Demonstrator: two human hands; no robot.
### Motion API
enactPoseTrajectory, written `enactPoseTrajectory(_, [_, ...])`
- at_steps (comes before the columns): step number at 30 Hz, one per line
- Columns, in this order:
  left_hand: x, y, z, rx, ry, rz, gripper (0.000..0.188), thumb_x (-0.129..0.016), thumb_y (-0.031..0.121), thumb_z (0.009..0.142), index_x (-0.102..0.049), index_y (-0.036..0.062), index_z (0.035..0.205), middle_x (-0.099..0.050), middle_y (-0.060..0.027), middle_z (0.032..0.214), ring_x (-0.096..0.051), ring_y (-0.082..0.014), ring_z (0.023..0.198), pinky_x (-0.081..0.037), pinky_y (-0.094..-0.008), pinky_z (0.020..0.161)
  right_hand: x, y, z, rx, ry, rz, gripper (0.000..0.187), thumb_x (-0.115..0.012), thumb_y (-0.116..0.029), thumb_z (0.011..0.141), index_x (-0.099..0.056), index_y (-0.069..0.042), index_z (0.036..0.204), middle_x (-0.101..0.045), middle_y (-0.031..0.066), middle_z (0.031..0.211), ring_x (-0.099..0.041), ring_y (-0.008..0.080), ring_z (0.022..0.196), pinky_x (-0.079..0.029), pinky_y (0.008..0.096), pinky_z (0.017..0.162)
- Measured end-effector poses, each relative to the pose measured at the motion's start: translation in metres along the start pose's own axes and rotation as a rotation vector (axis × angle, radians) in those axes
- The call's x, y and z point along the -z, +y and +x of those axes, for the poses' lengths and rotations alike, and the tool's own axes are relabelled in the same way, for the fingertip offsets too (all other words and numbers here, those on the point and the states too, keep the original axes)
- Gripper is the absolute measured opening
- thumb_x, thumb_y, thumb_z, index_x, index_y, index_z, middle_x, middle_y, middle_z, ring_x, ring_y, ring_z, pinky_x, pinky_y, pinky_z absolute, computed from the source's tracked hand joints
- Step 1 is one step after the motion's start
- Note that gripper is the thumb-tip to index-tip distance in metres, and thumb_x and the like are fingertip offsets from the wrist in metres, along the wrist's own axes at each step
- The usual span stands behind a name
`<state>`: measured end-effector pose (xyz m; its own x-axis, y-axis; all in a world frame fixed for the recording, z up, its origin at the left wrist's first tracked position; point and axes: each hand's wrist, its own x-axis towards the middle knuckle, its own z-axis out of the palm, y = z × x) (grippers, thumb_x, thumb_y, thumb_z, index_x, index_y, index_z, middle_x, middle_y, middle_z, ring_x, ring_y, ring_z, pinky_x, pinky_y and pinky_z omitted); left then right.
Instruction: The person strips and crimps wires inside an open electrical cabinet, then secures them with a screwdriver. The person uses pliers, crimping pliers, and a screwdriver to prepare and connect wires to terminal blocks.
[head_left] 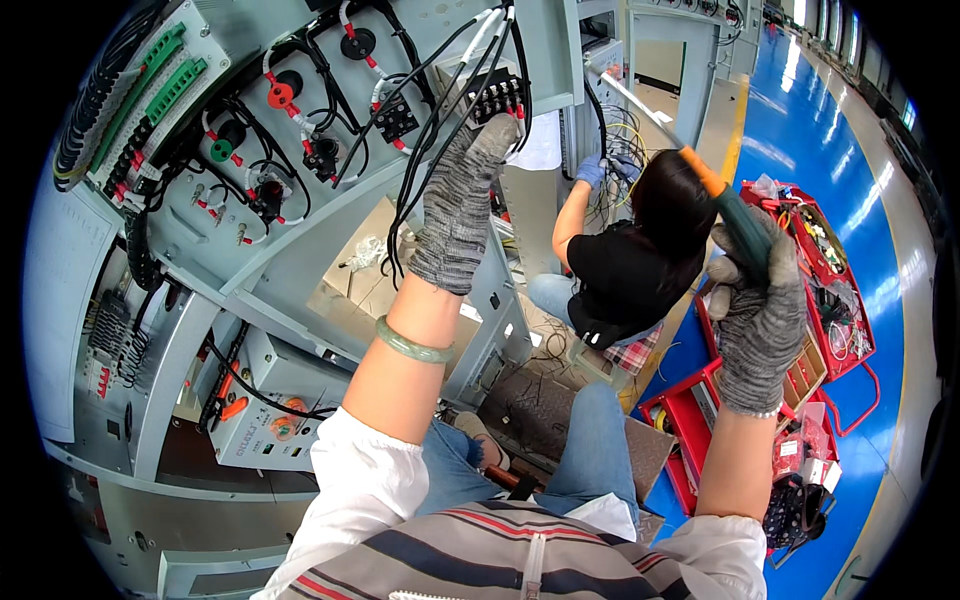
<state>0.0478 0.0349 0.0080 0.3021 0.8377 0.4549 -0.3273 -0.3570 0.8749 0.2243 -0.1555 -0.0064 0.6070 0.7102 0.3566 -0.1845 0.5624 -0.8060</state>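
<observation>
Head view: right hand (760,320), gloved, grip closed around the green handle of a long screwdriver (700,175), shaft angled up-left toward the cabinet edge. Left hand (462,200), gloved, fingers curled at the black terminal block (497,97), pinning the black wire bundle (430,130) there, apparently steadying it. A co-worker (630,250) crouches beyond, beside a red parts tray (830,270).

Workshop floor (850,150) is glossy blue, with a yellow line (738,130) along its left edge and a paler strip beyond that. Light glares off the blue from what look like windows (840,30) along the far right wall, hard to tell at the fisheye rim. Grey metal cabinets (690,60) stand in a row running back along the aisle. Red tool cart (835,290) sits on the blue at right. Flattened cardboard (540,400) lies on the floor beside the nearest cabinet.
</observation>
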Motion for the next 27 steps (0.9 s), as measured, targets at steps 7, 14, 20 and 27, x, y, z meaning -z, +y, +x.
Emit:
enactPoseTrajectory(7, [-0.012,-0.001,0.0,0.0,0.227,0.403,0.019,-0.073,0.017,0.07,-0.065,0.0046,0.082,-0.06,-0.0012,0.069,-0.052,-0.0082,0.062,-0.043,-0.0234,0.059,0.008,0.015,0.003,-0.102,-0.039,0.164,0.05,-0.044,-0.036,0.091,-0.046,0.007,0.116,-0.062,0.0161,0.092,-0.062,0.0127,0.066,-0.045,0.0173,0.038])
enactPoseTrajectory(14, [-0.009,-0.011,0.0,-0.089,0.239,0.349,0.021,-0.074,0.018,0.069,-0.065,0.0028,0.081,-0.059,-0.002,0.065,-0.05,-0.0098,0.057,-0.042,-0.0245,0.056,0.015,0.019,0.005,-0.12,-0.135,0.224,0.05,-0.047,-0.03,0.09,-0.039,0.009,0.122,-0.06,0.0176,0.097,-0.063,0.0157,0.072,-0.05,0.0209,0.046])
enactPoseTrajectory(20, [-0.01,-0.014,-0.001,-0.08,0.226,0.332,0.014,-0.07,0.013,0.072,-0.065,0.0038,0.081,-0.06,0.0002,0.07,-0.05,-0.0075,0.062,-0.041,-0.0219,0.059,-0.007,0.042,0.01,-0.345,-0.312,0.599,0.047,-0.056,-0.019,0.08,-0.041,0.006,0.117,-0.057,0.0133,0.092,-0.058,0.023,0.084,-0.052,0.0359,0.07])
enactPoseTrajectory(27, [-0.007,-0.005,0.001,-0.113,0.177,0.504,0.017,-0.071,0.014,0.073,-0.064,0.0013,0.082,-0.061,-0.0016,0.07,-0.051,-0.0078,0.063,-0.043,-0.0228,0.06,-0.061,0.058,0.061,-0.269,-0.348,-0.246,0.03,-0.062,-0.028,0.078,-0.055,0.001,0.085,-0.054,0.0039,0.067,-0.054,0.0123,0.062,-0.046,0.0268,0.06])
